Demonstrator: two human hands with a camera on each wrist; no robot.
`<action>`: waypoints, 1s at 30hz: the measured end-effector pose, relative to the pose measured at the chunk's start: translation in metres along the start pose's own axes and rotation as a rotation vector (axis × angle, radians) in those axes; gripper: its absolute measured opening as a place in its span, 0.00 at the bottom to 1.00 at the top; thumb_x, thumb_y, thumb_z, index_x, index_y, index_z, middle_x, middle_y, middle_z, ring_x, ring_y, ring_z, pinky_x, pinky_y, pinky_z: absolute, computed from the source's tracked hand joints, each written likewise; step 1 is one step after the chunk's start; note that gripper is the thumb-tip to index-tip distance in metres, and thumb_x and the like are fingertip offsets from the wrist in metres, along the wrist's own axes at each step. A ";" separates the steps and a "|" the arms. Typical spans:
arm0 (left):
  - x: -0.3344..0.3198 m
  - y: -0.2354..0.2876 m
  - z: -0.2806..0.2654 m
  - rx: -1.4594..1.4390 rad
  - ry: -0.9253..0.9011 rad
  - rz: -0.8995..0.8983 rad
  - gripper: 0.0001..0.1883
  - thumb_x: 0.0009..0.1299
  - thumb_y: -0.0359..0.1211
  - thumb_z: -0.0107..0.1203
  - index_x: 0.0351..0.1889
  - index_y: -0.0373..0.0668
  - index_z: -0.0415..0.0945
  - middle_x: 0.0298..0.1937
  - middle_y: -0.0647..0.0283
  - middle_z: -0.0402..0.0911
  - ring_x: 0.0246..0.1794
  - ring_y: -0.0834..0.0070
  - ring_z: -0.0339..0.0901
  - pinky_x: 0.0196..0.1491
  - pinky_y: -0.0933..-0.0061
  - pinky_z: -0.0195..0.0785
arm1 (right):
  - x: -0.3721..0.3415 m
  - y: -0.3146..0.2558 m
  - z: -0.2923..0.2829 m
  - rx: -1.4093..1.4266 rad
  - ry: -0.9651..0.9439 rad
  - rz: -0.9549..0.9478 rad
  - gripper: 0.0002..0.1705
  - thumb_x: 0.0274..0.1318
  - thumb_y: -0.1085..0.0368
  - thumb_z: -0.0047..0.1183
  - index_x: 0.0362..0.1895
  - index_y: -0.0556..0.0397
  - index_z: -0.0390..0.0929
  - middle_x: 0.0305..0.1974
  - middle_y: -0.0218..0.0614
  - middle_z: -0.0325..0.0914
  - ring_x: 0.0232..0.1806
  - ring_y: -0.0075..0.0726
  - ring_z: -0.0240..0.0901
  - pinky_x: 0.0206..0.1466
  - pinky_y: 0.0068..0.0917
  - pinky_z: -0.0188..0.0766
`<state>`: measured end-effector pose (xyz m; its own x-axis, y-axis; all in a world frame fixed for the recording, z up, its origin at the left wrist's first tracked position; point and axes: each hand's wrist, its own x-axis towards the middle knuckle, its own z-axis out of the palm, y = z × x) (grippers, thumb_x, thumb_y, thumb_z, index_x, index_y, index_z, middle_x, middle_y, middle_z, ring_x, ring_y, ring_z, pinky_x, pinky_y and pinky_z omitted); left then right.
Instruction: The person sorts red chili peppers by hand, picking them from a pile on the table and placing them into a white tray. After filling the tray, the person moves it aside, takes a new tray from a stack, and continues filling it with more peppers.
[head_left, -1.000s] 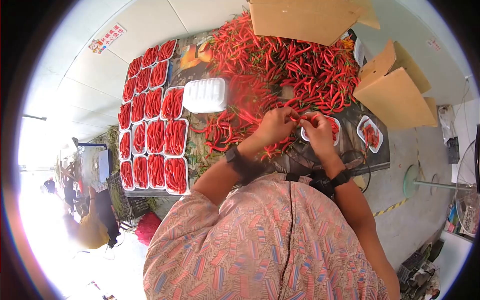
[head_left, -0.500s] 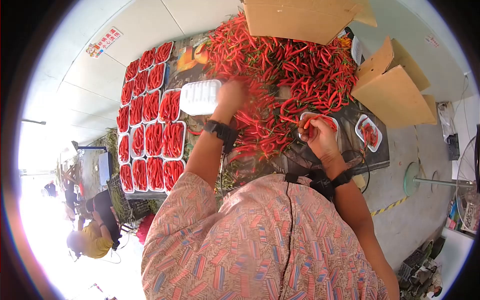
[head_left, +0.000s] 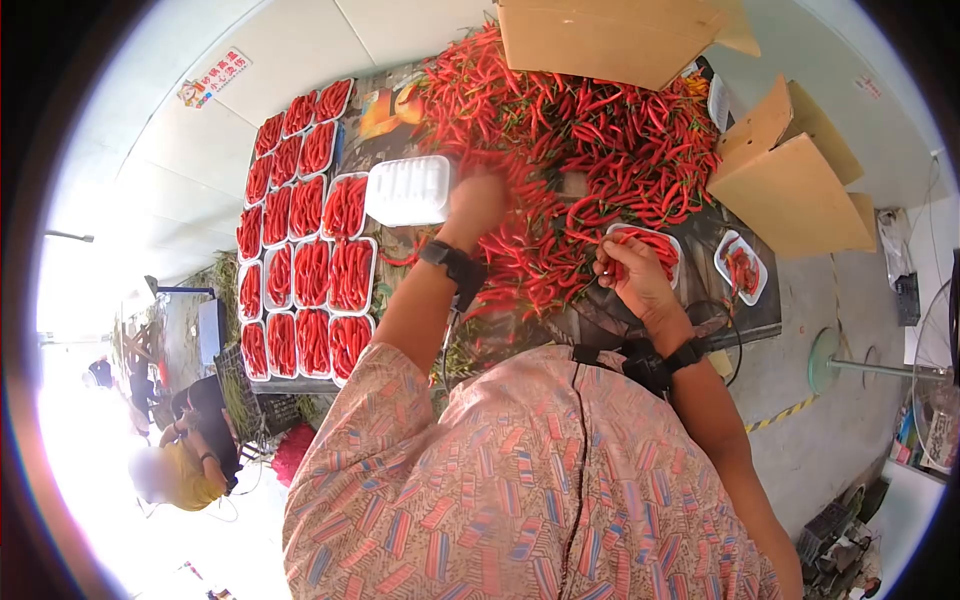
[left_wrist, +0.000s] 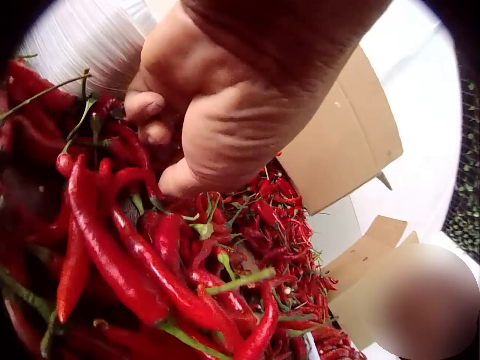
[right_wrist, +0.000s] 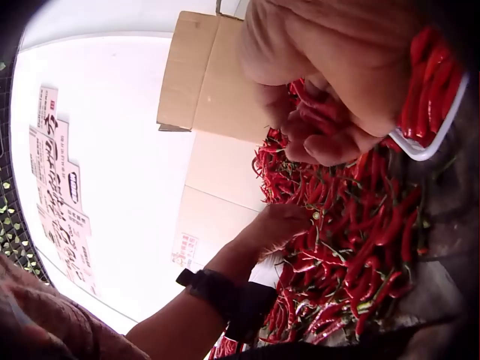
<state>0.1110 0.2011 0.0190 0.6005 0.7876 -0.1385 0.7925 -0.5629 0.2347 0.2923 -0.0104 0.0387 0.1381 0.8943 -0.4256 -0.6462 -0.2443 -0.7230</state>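
Observation:
My left hand point(head_left: 478, 208) reaches into the near left part of a big heap of red chili peppers point(head_left: 640, 150), blurred in the head view. Up close in the left wrist view, the left hand point(left_wrist: 217, 112) has bent fingers and a thumb pointing down among the chilies point(left_wrist: 112, 255); I cannot tell whether it grips one. My right hand point(head_left: 635, 275) is beside a white tray point(head_left: 678, 262) partly filled with chilies. Its curled fingers hold some red chilies point(right_wrist: 319, 112) in the palm, as the right wrist view shows.
A stack of white trays point(head_left: 408, 190) stands left of the heap. Rows of chili-filled trays point(head_left: 312, 275) cover the table's left side. Another tray point(head_left: 740, 268) with chili bits lies at right. Cardboard boxes point(head_left: 790, 185) border the heap. A person in yellow point(head_left: 190, 485) is far left.
A second ago both hands were together near the tray, with a chili between them. The left hand has since swung left to the heap, while the right hand stayed by the tray.

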 end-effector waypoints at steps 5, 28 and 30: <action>-0.002 0.006 0.001 -0.068 0.164 0.023 0.13 0.61 0.40 0.55 0.39 0.44 0.79 0.46 0.54 0.78 0.42 0.54 0.79 0.43 0.55 0.73 | -0.001 0.000 -0.005 -0.067 -0.028 -0.047 0.02 0.61 0.67 0.51 0.37 0.49 0.72 0.28 0.27 0.71 0.28 0.26 0.69 0.26 0.22 0.62; -0.073 0.098 0.001 -0.913 0.150 0.327 0.25 0.58 0.27 0.54 0.55 0.44 0.66 0.25 0.55 0.80 0.30 0.57 0.81 0.34 0.57 0.72 | -0.001 0.000 0.026 -0.353 0.183 -0.223 0.08 0.56 0.71 0.56 0.40 0.55 0.72 0.25 0.24 0.69 0.20 0.14 0.59 0.22 0.15 0.54; -0.073 0.101 -0.003 -0.902 0.121 0.216 0.22 0.57 0.27 0.54 0.53 0.43 0.70 0.25 0.54 0.78 0.28 0.61 0.80 0.33 0.63 0.71 | -0.001 0.000 0.026 -0.344 0.199 -0.262 0.08 0.56 0.71 0.56 0.40 0.55 0.71 0.24 0.23 0.68 0.20 0.13 0.59 0.22 0.14 0.54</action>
<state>0.1469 0.0874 0.0558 0.6696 0.7378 0.0848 0.2520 -0.3332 0.9086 0.2727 -0.0019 0.0535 0.4259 0.8615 -0.2765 -0.2888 -0.1602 -0.9439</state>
